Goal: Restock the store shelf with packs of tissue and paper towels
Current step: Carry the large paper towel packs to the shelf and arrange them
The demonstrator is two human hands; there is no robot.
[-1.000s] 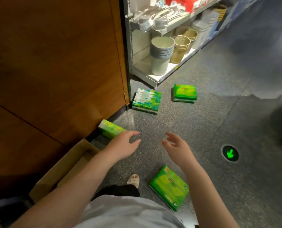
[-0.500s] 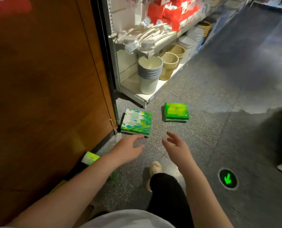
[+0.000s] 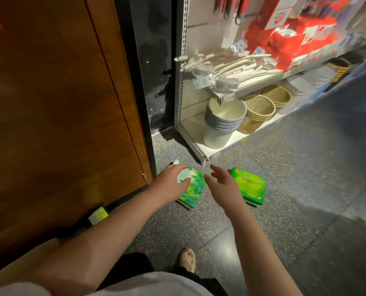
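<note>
- The left hand [image 3: 171, 184] lies over the near-left part of the patterned pack [image 3: 193, 189] on the floor, fingers spread and reaching across its top; whether they have closed on an edge I cannot tell; a one-sided hold could let the pack tip or slide away when it is lifted
- The right hand [image 3: 222, 186] hovers just right of that pack, fingers loose and apart, holding nothing; if it comes in late, the left hand carries the soft pack alone and it may sag or drop
- The green pack [image 3: 250, 186] lies flat just beyond the right hand, partly hidden by it; a wide sweep of that hand could knock it further along the floor
- A third pack [image 3: 97, 215] sits back by the left forearm against the wooden panel [image 3: 49, 103], half in shadow; it is easy to overlook or to kick, since a foot [image 3: 187, 258] stands close behind both hands
- The shelf [image 3: 209, 150] ahead of the hands holds bins [image 3: 222, 122] and baskets [image 3: 259, 112]; no free space for tissue shows there, so a pack pushed in could topple the bins
</note>
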